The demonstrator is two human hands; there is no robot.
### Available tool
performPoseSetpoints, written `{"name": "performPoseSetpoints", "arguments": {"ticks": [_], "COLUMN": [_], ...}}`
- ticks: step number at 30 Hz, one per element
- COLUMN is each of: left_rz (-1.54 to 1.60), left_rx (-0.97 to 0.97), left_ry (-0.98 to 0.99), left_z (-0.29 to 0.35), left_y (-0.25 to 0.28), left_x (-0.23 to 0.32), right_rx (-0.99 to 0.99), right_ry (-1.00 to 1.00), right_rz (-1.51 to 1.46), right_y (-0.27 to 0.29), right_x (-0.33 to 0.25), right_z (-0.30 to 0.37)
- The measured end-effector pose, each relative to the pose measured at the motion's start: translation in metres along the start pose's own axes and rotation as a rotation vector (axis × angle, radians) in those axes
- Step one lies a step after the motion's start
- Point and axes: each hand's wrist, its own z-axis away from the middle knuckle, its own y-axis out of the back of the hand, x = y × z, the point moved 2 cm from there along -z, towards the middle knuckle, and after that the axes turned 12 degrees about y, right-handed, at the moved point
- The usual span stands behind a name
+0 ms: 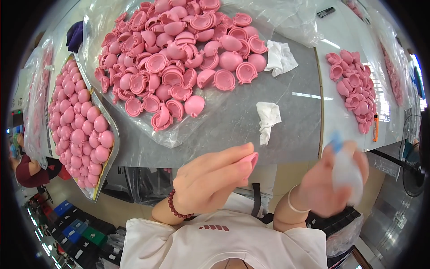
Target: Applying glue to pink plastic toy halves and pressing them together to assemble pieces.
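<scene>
My left hand (208, 181) is closed over the front edge of the grey table, its fingers around a pink plastic half-shell (254, 159). Only the shell's rim shows past the fingertips. To the right, my right hand (319, 184) grips a translucent squeeze bottle (347, 174) with a blue tip (336, 141), held upright; motion blurs both. Beyond my hands, a big heap of pink half-shells (172, 51) lies on a clear plastic sheet. A crumpled white tissue (268, 117) rests on the table between my hands and the heap.
At the left stands a tray (117, 142) packed with round pink balls (77, 121). Another white tissue (281, 59) lies beside the heap. A second table at right carries more pink shells (354, 89), an orange stick-like item (375, 128) and a small black object (326, 12).
</scene>
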Motion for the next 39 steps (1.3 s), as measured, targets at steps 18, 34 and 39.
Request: {"name": "performPoseSetpoints", "arguments": {"ticks": [18, 34, 39], "left_rz": [1.593, 1.103, 1.557], "left_rx": [-0.442, -0.433, -0.569], "left_ry": [0.623, 0.537, 0.644], "left_z": [0.016, 0.007, 0.008], "left_y": [-0.020, -0.018, -0.024], "left_x": [-0.028, -0.017, -0.025], "right_rx": [-0.543, -0.815, -0.772], "right_ry": [0.069, -0.090, -0.222], "right_rz": [0.873, 0.379, 0.594], "right_y": [0.056, 0.013, 0.015], "right_x": [0.077, 0.027, 0.021], "right_z": [-0.058, -0.009, -0.008]}}
